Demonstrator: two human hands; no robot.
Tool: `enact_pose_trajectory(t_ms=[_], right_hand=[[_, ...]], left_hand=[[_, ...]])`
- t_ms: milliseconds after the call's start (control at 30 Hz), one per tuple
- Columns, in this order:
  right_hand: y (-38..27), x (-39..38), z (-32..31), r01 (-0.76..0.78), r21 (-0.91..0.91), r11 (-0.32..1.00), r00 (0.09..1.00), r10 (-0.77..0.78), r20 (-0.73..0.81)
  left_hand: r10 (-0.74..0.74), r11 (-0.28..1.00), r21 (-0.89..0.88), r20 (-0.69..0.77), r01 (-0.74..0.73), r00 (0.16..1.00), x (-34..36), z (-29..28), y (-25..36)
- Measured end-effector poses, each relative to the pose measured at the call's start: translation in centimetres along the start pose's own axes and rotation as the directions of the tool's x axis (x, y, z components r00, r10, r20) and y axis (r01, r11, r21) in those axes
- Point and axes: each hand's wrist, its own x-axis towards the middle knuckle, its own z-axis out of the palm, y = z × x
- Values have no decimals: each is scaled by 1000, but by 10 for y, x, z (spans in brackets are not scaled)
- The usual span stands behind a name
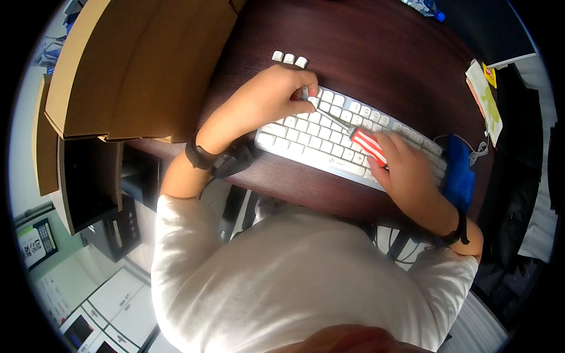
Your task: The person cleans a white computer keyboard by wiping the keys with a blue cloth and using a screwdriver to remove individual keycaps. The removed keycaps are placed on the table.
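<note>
A white keyboard lies at a slant across the dark desk in front of me. My left hand is over its upper left corner, thumb and forefinger closed about a white keycap. In my right hand is a screwdriver with a red and white striped handle. Its metal shaft runs leftward over the keys, with the tip close to my left fingertips. I cannot tell whether the tip is under the keycap. Three loose white keycaps sit in a row on the desk beyond my left hand.
A large cardboard box stands at the left of the desk. Right of the keyboard are a blue object, a white cable and a packet. A clear plastic item with a blue cap lies at the far edge.
</note>
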Motion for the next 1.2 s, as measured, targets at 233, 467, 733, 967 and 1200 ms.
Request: enact_pose_trajectory(t_ms=[233,467,733,967,1200], right_hand=[[11,-13,-15,-56,197,979,998,57,-1],[16,-19,-21,-86,271,959,995,98,-28],[22,-31,-19,-114,306,945,993,122,-5],[25,-34,-18,-134,313,940,991,135,19],[23,-33,-18,-121,303,945,993,121,20]], left_hand=[[-95,995,25,-63,97,993,7,-13,6],[0,895,445,-66,29,998,34,-21,4],[-64,831,555,24,40,998,58,-15,-1],[-75,832,553,48,36,996,61,-10,-10],[-65,869,492,9,52,998,54,-17,-6]])
